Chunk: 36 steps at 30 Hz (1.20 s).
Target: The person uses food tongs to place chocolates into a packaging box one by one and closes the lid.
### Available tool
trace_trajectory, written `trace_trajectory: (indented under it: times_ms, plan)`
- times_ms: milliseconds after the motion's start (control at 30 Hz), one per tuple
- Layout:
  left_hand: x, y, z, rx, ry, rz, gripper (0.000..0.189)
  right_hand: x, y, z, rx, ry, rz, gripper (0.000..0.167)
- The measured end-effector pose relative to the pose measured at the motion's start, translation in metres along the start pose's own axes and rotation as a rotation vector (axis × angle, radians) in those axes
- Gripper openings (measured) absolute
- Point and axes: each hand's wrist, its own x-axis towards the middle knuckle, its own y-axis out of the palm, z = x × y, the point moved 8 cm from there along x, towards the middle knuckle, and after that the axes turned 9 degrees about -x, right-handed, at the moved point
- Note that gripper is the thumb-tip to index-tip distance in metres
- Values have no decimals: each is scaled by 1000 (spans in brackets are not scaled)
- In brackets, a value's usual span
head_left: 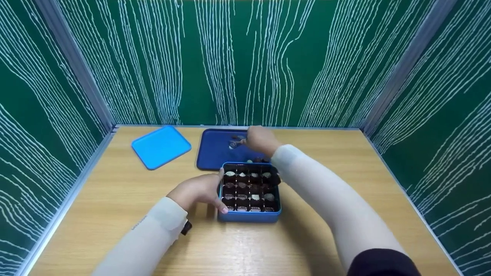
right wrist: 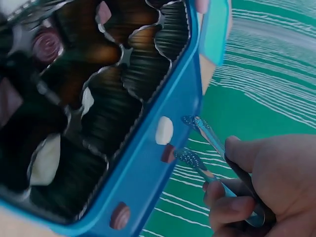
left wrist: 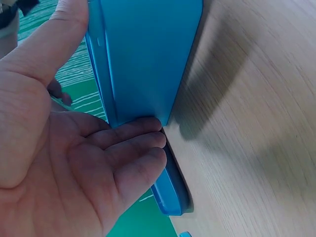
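Chocolate box (head_left: pixel 249 217): sat mid-bench (head_left: pixel 115 191), open side up, likely for access from above.
Tray (head_left: pixel 215 151): just beyond, box's 11–12 o'clock; kept reach short, presumably.
Light-blue panel (head_left: pixel 161 147): lay flat at 10 o'clock, apart, probably parked clear.
Left grip (head_left: pixel 201 188): thumb and fingers spread, pressed along box's 9 o'clock wall, likely against sliding.
Right grip (head_left: pixel 262 138): clamped on tongs (right wrist: pixel 189 158), tips apart over tray; arm stretched past box's 1 o'clock corner.

The box (head_left: pixel 249 217) is blue, the tray (head_left: pixel 215 153) navy, the lid (head_left: pixel 161 147) brighter blue — the walls (head_left: pixel 264 57) green, streaked white.
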Motion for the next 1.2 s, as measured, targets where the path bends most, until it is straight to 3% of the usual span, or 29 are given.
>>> trace_trajectory:
  times_ms: [200, 367, 667, 967, 1200]
  plan:
    - [0, 0, 0, 6, 0, 1, 153, 10, 13, 9, -69, 9, 32, 28]
    - [1, 0, 1, 3, -2, 4, 155, 5, 7, 2, -137, -33, -9, 24]
    - [0, 1, 1, 1, -15, 8, 156, 5, 12, -13, 43, 14, 34, 27]
    - [-1, 3, -3, -5, -4, 10, 154, 14, 26, 3, -12, 47, 47, 29]
    - [0, 1, 0, -12, -15, 3, 154, 9, 15, -2, -107, -34, 11, 24]
